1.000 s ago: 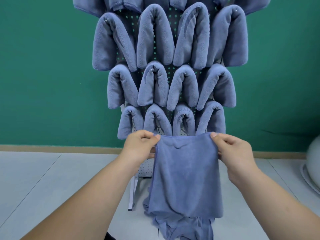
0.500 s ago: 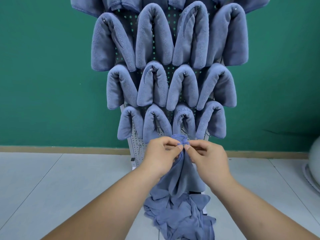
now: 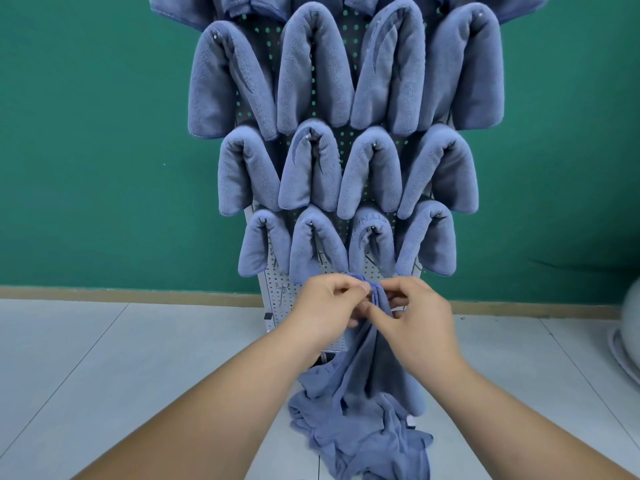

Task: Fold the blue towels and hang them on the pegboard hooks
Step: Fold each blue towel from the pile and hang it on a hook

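Note:
A white pegboard (image 3: 277,292) stands against the green wall, with several folded blue towels (image 3: 346,168) draped over its hooks in rows. Below the lowest row, my left hand (image 3: 325,308) and my right hand (image 3: 414,317) meet and pinch the gathered top of one blue towel (image 3: 367,362), which hangs down folded lengthwise between them. Its lower end drops onto a pile of loose blue towels (image 3: 360,441) on the floor at the foot of the board. A few bare hooks (image 3: 284,289) show just left of my left hand.
The pale tiled floor (image 3: 104,375) stretches to both sides of the board. A white rounded object (image 3: 628,334) sits at the right edge. A wooden skirting strip (image 3: 121,294) runs along the base of the green wall.
One second ago my hands held the towel spread wide by its top corners. They came together, folding it in half, and now pinch the bunched top a little lower and closer.

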`<move>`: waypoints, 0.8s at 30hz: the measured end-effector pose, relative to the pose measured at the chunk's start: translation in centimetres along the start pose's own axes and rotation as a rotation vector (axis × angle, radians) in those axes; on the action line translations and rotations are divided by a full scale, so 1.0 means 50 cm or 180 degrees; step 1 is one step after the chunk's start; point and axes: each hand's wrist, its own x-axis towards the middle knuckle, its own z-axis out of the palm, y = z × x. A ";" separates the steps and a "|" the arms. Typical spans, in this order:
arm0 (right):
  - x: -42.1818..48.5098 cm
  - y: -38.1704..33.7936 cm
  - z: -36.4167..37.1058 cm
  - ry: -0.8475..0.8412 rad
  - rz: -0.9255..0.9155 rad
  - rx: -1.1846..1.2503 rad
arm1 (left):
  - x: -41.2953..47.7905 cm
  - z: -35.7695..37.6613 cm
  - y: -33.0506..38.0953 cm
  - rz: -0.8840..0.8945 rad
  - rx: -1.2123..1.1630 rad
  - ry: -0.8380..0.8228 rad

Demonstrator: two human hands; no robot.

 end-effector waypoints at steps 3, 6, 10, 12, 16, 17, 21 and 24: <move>0.012 0.008 -0.003 0.0048 0.0142 0.0099 | -0.001 -0.007 0.006 0.0023 0.0056 -0.0173; 0.021 0.015 -0.006 0.0077 0.0143 0.0115 | 0.013 -0.026 0.000 0.0000 0.0302 -0.0219; 0.033 0.014 -0.020 0.0115 0.0012 0.0266 | 0.044 -0.073 -0.041 0.0135 0.2127 -0.0029; 0.041 0.019 -0.038 0.0135 -0.0051 0.0138 | 0.046 -0.093 -0.045 0.0334 0.3011 0.0130; 0.054 0.049 -0.067 -0.0137 -0.0026 -0.0778 | 0.040 -0.101 -0.015 0.1047 0.3303 0.0350; 0.058 0.055 -0.071 -0.0236 0.0041 -0.0904 | 0.039 -0.101 -0.009 0.1246 0.3316 0.0337; 0.063 0.068 -0.078 -0.0458 0.0099 -0.1155 | 0.034 -0.102 0.002 0.1475 0.3104 0.0261; 0.064 0.077 -0.083 -0.0550 0.0062 -0.1160 | 0.033 -0.112 0.002 0.1332 0.3100 0.0296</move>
